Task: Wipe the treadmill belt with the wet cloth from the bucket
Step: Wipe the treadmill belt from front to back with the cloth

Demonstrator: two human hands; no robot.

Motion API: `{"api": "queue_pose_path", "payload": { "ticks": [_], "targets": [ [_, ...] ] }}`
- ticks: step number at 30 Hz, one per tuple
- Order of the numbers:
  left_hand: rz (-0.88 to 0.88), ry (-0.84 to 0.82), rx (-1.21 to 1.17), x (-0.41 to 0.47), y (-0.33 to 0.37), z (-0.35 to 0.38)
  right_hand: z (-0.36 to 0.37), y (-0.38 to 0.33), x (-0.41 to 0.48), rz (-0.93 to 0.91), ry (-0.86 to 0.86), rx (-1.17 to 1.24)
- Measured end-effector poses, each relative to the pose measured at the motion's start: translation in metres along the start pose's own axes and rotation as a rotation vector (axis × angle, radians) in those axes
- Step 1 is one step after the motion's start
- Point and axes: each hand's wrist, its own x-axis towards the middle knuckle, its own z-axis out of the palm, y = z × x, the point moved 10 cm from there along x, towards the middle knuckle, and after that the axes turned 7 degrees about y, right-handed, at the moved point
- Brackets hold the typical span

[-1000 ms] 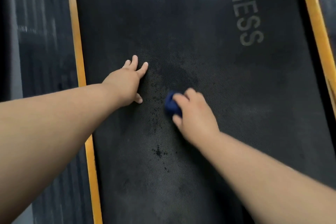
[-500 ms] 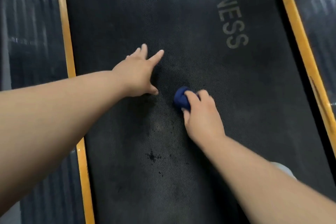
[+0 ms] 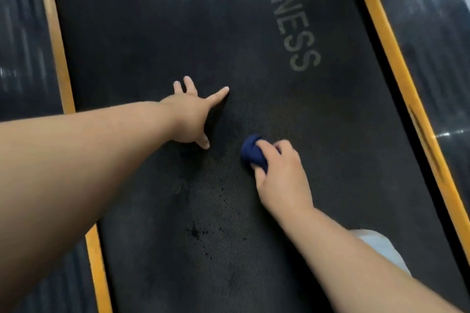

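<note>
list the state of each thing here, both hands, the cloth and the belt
left hand: open, fingers spread, resting on the belt
right hand: gripping the cloth, pressing it down
cloth: blue, balled up, touching the belt
belt: dusty in patches, dark specks near the hands

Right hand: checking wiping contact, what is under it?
Under the right hand is a bunched dark blue cloth, fingers curled round it, resting on the treadmill belt. Only the cloth's left end shows; the rest, and the belt beneath it, are covered.
</note>
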Motion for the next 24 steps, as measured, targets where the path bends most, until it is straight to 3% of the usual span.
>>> {"api": "queue_pose_path", "payload": {
  "ticks": [5, 9, 12, 16, 19, 24],
  "targets": [
    [-0.055, 0.023, -0.008, 0.003, 0.007, 0.005, 0.001, -0.01, 0.049, -0.05, 0.025, -0.035],
    [-0.074, 0.004, -0.007, 0.003, 0.004, 0.006, -0.005, -0.01, 0.101, 0.037, 0.105, -0.007],
    [-0.069, 0.017, -0.023, 0.0, 0.007, -0.004, -0.009, 0.006, 0.06, 0.037, 0.129, 0.054],
    [0.089, 0.12, 0.023, 0.001, 0.038, -0.025, -0.022, 0.041, -0.001, 0.02, 0.068, 0.024],
    [0.074, 0.043, 0.027, 0.01, 0.059, -0.011, -0.024, 0.042, 0.034, 0.047, 0.1, -0.009],
    [0.052, 0.05, 0.042, 0.014, 0.055, -0.008, -0.025, 0.029, 0.104, 0.143, 0.161, 0.011]
  ]
}}
